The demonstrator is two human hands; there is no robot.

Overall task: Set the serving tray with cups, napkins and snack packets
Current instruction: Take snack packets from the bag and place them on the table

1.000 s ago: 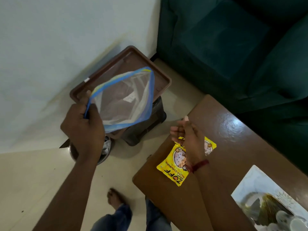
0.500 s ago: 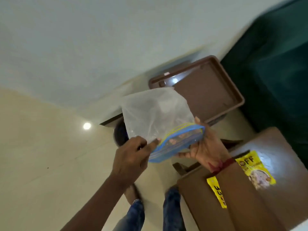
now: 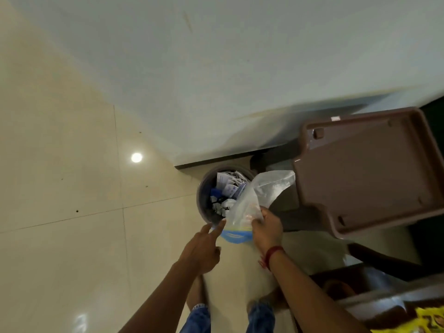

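Note:
A clear plastic zip bag (image 3: 255, 200) with a blue and yellow strip hangs over the rim of a round waste bin (image 3: 204, 203) full of paper scraps. My right hand (image 3: 266, 228) grips the bag near the strip. The stretched fingers of my left hand (image 3: 204, 247) touch the strip's left end. The brown serving tray (image 3: 365, 169) lies bare on a dark stool to the right. A yellow snack packet (image 3: 430, 320) shows at the bottom right corner, on the wooden table (image 3: 374, 306).
A white wall (image 3: 240, 68) rises behind the bin and a tiled floor (image 3: 72, 188) spreads to the left. My feet and jeans (image 3: 199, 318) are below the hands. A dark green sofa edge (image 3: 432, 248) sits far right.
The view has swung left and down toward the bin. The bag went from beside the tray to over the bin, and my left hand loosened from its grip.

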